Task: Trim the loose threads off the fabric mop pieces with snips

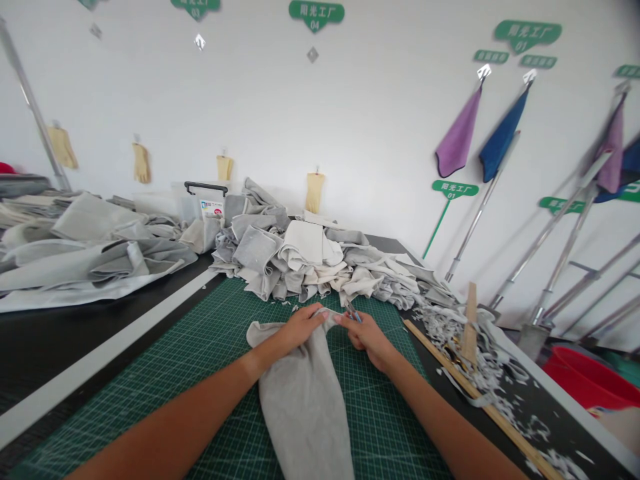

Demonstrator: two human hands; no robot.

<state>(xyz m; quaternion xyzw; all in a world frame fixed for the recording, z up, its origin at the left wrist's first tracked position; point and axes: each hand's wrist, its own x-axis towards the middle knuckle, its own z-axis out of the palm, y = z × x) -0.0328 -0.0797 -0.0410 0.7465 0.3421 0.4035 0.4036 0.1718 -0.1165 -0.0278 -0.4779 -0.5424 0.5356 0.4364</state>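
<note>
The person's left hand [303,325] is closed in a narrow pinch on the top end of a long grey cloth [300,407]. The cloth lies on a green cutting mat [210,333], and its wide end hangs down toward the person. The right hand [367,337] is curled in a narrow hold around small scissors [354,313] with blue handles. The two hands are close together, and the scissors are right by the bit of cloth that the left hand pinches.

Past the mat is a big heap of grey and white cloth [300,260]. More cloth [90,250] lies in a heap on the black table [50,333] to the left. On the right, a long wood ruler [475,407] lies on the table beside the mat, with lots of little cloth scraps [480,347] around it. A red tub [590,380] sits on the floor past the table. A clear box [200,203] with a black handle stands behind the heaps. On the white wall hang pale gloves [141,163], a purple cloth [459,133], a blue cloth [503,127] and green signs [527,35].
</note>
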